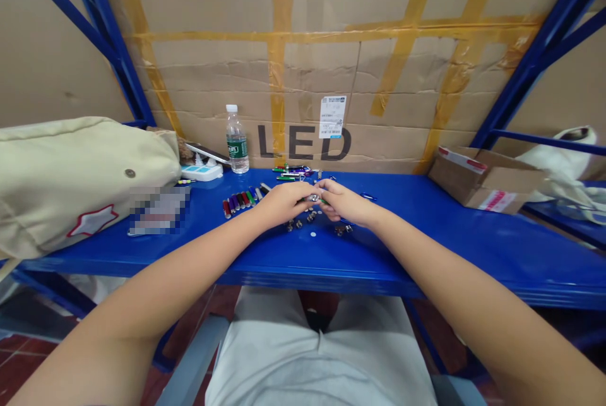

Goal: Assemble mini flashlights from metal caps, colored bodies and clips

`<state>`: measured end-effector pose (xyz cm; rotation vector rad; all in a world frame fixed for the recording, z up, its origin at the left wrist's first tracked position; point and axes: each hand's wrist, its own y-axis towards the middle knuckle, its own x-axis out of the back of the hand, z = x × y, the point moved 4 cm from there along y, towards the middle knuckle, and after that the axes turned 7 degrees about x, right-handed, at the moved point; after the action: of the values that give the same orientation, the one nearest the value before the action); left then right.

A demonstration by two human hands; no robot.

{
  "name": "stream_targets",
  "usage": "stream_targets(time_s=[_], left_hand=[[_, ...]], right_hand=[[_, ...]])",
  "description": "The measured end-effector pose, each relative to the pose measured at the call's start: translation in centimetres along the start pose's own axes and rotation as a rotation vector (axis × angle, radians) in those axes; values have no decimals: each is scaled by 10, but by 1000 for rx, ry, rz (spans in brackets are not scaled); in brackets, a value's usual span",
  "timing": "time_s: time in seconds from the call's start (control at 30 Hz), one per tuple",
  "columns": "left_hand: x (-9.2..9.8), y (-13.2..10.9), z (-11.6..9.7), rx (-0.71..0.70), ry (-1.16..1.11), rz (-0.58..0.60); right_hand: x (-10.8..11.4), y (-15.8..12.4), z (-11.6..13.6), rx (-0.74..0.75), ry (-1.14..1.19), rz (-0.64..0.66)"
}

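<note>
My left hand [286, 201] and my right hand [348, 204] meet above the blue table, fingers closed. Between the fingertips of the left one shows a small silver metal part [314, 197]. A bit of green, perhaps a tube, peeks out at the right hand's fingers; most of it is hidden. To the left lies a row of short coloured tubes [240, 200] with silver ends. Several small silver metal parts [299, 223] are scattered below the hands, and more dark and silver ones [341, 229] lie under the right hand. Behind the hands is a loose pile of coloured slim pieces [290, 173].
A water bottle [237, 144] stands at the back beside a white power strip [202, 172]. A cream bag [85, 172] fills the left end, near a blurred flat packet [160, 211]. On the right is a small carton [478, 179]. A large cardboard sheet [227, 77] closes the back.
</note>
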<state>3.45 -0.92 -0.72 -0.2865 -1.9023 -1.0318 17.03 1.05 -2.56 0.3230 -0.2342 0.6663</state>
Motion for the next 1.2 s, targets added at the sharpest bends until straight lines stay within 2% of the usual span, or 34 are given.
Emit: stream_targets(time_s=[0.1,0.17,0.23,0.37,0.47,0.67,0.87,1.0,1.1,1.2], left_hand=[[2,3,3,96,-12,-40],[5,4,7,178,-47,-70],[8,5,10,247,-72,-72],[8,4,14,336,-51,13],[5,4,14,359,-85,61],[0,4,16,388,-132,50],[7,3,12,372,-92,-30],[7,0,7,364,-67,48],[4,0,4,320,-48,115],[2,2,2,256,-20,129]], right_hand=[[5,-1,4,90,-267,-37],[7,-2,12,198,-562,-57],[5,-3,17,244,-867,-47],[-2,-5,16,140,-1353,7],[-8,-5,14,131,-1521,48],[-13,-1,14,91,-1603,0],[0,0,17,53,-1435,-83],[9,0,18,79,-1270,-139],[9,1,17,96,-1202,-129],[8,2,16,101,-1187,-117]])
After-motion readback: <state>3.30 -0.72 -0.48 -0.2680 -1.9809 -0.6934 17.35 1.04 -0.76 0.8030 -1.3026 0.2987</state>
